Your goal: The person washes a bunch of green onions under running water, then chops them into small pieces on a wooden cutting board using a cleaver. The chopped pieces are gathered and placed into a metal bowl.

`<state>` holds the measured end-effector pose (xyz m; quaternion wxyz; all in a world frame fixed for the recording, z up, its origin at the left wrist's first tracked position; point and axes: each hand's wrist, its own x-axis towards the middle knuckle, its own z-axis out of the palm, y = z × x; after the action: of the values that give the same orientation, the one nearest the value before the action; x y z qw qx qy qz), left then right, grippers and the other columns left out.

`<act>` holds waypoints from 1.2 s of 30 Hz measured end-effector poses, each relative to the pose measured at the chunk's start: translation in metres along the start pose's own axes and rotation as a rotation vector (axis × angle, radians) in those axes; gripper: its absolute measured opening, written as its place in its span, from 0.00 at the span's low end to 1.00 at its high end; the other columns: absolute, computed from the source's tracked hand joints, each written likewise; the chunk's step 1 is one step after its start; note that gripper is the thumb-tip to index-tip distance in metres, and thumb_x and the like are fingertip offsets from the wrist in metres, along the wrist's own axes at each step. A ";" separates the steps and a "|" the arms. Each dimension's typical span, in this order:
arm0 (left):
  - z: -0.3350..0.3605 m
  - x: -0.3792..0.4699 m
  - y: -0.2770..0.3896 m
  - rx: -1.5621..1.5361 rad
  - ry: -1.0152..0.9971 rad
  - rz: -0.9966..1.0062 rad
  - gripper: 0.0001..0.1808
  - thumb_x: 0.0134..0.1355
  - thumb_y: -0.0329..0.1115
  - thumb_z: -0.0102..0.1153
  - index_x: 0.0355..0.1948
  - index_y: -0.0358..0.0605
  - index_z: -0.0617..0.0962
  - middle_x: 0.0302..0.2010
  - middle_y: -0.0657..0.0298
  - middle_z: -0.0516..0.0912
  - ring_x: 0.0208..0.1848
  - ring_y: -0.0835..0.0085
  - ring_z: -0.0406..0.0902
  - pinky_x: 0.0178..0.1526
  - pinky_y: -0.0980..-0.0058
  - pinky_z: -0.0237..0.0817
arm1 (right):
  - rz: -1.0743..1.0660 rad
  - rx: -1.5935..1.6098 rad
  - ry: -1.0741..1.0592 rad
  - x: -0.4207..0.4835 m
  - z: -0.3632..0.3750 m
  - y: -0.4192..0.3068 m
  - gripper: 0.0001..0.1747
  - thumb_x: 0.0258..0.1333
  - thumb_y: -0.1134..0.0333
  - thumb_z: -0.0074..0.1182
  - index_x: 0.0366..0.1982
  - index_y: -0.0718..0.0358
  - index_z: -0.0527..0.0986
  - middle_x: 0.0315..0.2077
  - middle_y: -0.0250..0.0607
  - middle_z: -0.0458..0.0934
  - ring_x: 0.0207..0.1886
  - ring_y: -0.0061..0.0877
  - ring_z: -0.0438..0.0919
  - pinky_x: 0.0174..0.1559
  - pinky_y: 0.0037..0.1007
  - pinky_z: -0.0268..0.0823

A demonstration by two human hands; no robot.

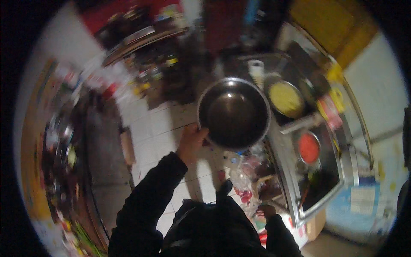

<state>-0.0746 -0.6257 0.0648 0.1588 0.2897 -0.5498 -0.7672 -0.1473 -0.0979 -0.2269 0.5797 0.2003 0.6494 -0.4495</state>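
Note:
My left hand (192, 141) grips the rim of a dark, round metal pot (234, 114) at its lower left side. The pot hangs in the air over the tiled floor, its wide mouth facing up, and its inside looks dark with a shine from the light. Low on my right side is my right hand (266, 212), blurred, beside the front of the sink counter; whether it holds anything is not clear. Just past the pot, a bowl with yellow contents (285, 98) sits by the sink, and a bowl with red contents (309, 147) is in the basin area.
A metal sink (289, 189) runs along the right. Plastic bags (240, 180) lie on the floor beneath its front edge. On the left stands a dark table (107, 154) beside cluttered items. A wooden shelf (144, 41) with goods is ahead at the upper left.

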 end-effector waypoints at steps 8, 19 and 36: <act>-0.196 -0.216 -0.147 -0.348 0.525 -0.100 0.13 0.71 0.35 0.56 0.44 0.32 0.81 0.38 0.54 0.86 0.36 0.65 0.86 0.44 0.62 0.82 | -0.170 -0.556 -0.162 0.037 0.092 -0.100 0.23 0.71 0.54 0.48 0.55 0.63 0.77 0.41 0.45 0.84 0.43 0.42 0.84 0.43 0.43 0.77; -0.247 -0.485 -0.167 -0.736 1.306 0.325 0.14 0.72 0.34 0.56 0.51 0.34 0.80 0.42 0.56 0.88 0.38 0.69 0.88 0.39 0.71 0.82 | -0.070 -1.296 -0.726 0.108 0.381 -0.221 0.22 0.69 0.57 0.55 0.54 0.68 0.78 0.36 0.44 0.86 0.34 0.33 0.86 0.36 0.37 0.79; -0.405 -0.667 -0.173 0.377 2.396 -0.388 0.13 0.59 0.32 0.71 0.40 0.39 0.80 0.30 0.51 0.84 0.34 0.54 0.84 0.38 0.61 0.72 | -1.333 -1.507 -1.446 -0.125 0.986 -0.059 0.13 0.65 0.74 0.56 0.50 0.64 0.79 0.48 0.46 0.82 0.51 0.35 0.82 0.53 0.33 0.74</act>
<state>0.7107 -0.4959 -0.0090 0.4024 0.9070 -0.1066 0.0643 0.4024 -0.9002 -0.0141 0.4336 -0.8466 0.2520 -0.1783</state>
